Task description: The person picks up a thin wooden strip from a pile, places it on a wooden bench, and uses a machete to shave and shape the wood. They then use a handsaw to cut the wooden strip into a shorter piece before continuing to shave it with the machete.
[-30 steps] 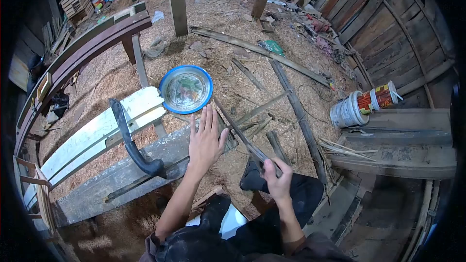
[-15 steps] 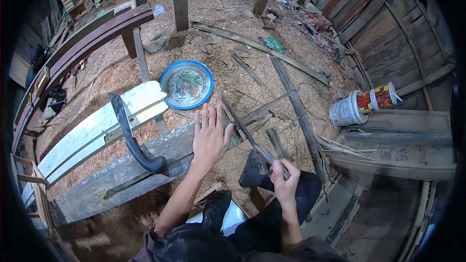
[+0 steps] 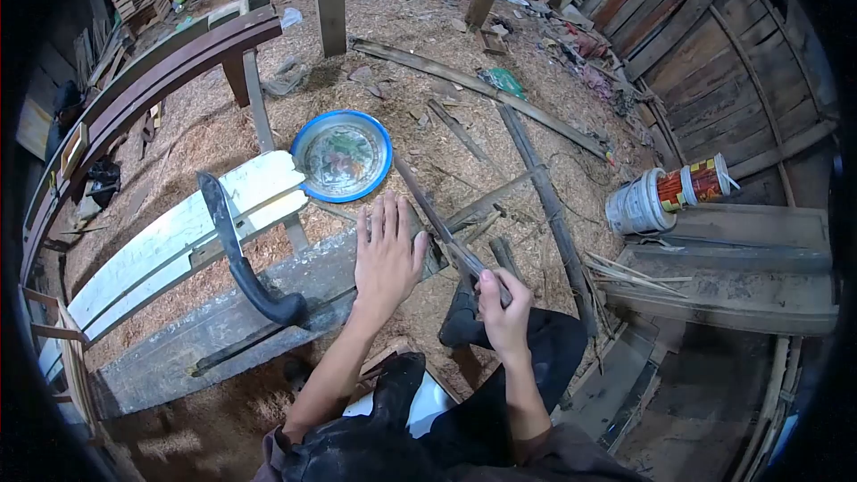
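My left hand (image 3: 389, 254) is spread palm down over the end of a grey plank (image 3: 303, 275), fingers extended toward the blue-rimmed basin (image 3: 342, 157). Whether it touches the plank cannot be made out. My right hand (image 3: 503, 308) is closed around the near end of a long, thin dark tool (image 3: 430, 212), whose tip slants up and left to beside the basin. A large knife with a curved black handle (image 3: 254, 290) rests on the plank and a white board (image 3: 178, 245), left of my left hand.
Wood shavings cover the ground (image 3: 420, 80). Long sticks (image 3: 549, 205) lie ahead and to the right. A white bucket (image 3: 639, 203) and stacked boards (image 3: 723, 272) are at the right. A curved wooden frame (image 3: 161, 80) stands at the left, a post (image 3: 328, 4) ahead.
The long dark tool and my right hand have shifted slightly left and down since the first frames. My left hand stays spread, now a little right of where it was at first.
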The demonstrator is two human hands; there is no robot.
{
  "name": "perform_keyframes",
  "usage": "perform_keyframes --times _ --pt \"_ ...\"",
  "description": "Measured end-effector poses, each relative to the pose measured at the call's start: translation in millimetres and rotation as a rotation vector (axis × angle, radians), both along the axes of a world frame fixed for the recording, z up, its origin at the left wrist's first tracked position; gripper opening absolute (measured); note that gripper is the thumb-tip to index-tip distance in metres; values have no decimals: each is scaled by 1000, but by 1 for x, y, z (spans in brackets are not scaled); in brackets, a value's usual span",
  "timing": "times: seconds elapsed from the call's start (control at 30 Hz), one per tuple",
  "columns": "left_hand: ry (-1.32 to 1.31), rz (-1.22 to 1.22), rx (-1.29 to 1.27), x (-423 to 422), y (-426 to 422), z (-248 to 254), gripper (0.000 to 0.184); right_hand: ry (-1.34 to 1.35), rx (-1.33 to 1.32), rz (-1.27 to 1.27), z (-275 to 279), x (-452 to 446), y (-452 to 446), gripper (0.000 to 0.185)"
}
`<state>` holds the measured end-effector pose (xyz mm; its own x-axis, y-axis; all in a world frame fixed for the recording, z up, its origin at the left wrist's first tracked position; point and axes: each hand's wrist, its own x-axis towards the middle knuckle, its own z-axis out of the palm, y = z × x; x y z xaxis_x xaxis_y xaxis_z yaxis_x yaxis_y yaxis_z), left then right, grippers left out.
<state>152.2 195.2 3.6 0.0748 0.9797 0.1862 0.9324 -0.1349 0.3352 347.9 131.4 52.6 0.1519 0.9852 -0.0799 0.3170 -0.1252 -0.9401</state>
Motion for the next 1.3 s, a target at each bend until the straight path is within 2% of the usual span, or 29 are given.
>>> perform_keyframes --times 0.13,0.27,0.37,0.47,0.83,0.97,1.03,1.1,1.2,1.3 --pt "11 9 1 0 -1 0 67 134 -115 -29 10 14 -20 36" --pt "21 -1 -13 0 -1 1 68 100 -54 -55 9 6 -11 35" --pt "46 -1 -3 0 -1 0 69 -14 -37 21 3 2 -1 34" --pt "20 8 -16 0 -1 -1 69 72 -76 -10 12 15 -16 32" --pt "8 15 -23 1 1 -1 68 31 -44 -9 22 25 -22 37" --pt "12 7 -32 1 -1 0 68 178 -168 -86 21 31 -27 36" --pt "36 6 -9 1 1 1 69 -46 94 50 6 15 -18 30" --pt "40 3 -12 0 1 -1 69 -94 133 107 13 10 -14 29" --pt "27 9 -19 0 0 1 69 100 -137 -12 14 31 -21 35" --pt "26 8 -17 -1 2 3 70 15 -25 14 15 30 -25 36"
